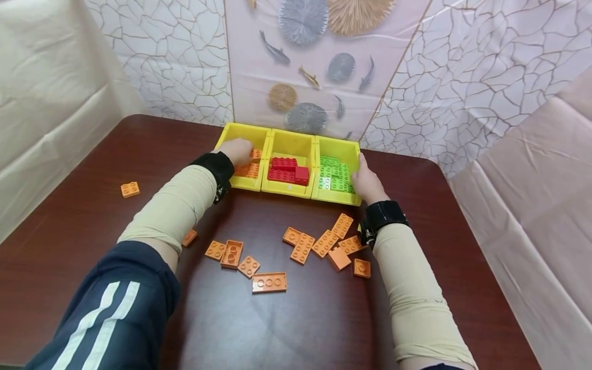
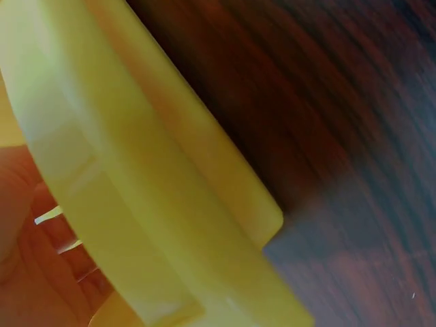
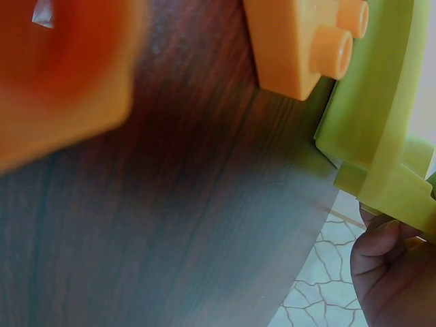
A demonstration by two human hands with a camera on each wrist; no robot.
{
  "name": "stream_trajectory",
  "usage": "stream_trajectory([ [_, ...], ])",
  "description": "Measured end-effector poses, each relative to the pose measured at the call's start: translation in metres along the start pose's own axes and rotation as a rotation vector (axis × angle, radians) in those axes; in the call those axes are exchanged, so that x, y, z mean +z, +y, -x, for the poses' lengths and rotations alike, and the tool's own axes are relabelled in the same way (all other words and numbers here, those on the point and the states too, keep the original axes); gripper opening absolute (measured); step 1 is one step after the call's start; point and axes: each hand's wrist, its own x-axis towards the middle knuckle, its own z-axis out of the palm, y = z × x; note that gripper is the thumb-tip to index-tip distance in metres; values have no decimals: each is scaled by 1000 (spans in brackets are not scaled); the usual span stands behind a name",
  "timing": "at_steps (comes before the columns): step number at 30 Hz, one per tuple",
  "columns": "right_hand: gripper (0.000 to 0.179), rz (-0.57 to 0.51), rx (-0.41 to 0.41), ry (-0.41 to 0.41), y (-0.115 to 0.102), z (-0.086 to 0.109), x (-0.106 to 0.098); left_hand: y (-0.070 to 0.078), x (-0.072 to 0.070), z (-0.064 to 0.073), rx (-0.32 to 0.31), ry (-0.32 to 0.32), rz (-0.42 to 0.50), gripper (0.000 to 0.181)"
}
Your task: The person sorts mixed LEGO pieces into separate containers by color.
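A yellow three-part bin [image 1: 289, 191] stands at the back of the table, with orange bricks [image 1: 247, 169] in its left part, red bricks [image 1: 283, 172] in the middle and green bricks [image 1: 339, 174] in the right. My left hand [image 1: 237, 150] reaches down into the left part, over the orange bricks. In the left wrist view its fingers [image 2: 65, 235] are apart and loosely bent behind the yellow wall, no brick showing in them; the head view hides its fingertips. At the bin's right end, my right hand [image 1: 367, 182] grips the rim, thumb along the edge.
Several loose orange bricks [image 1: 302, 248] lie in front of the bin, some close to my right wrist. More lie near the left forearm, including a long one [image 1: 269, 282]. A single orange brick [image 1: 130, 189] sits far left on the brown table [image 1: 277, 334]. Cloth-covered walls [image 1: 185, 56] stand behind.
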Motion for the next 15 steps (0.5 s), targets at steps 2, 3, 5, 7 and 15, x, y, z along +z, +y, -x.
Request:
stream_trajectory([
  [2, 63, -1, -3, -2, -1, 0, 0, -2, 3, -3, -5, -18, 26, 20],
  [3, 63, -1, -2, 1, -1, 0, 0, -3, 4, -4, -1, -32, 35, 23],
  [5, 63, 0, 1, 3, -2, 1, 0, -4, 6, -7, 9, -55, 44, 27],
  [7, 63, 0, 5, 6, -2, 1, 0, -6, 8, -9, 32, -66, 37, 30],
  [15, 63, 4, 2, 13, -2, 1, 0, -2, 9, -2, 65, -78, 63, 37],
])
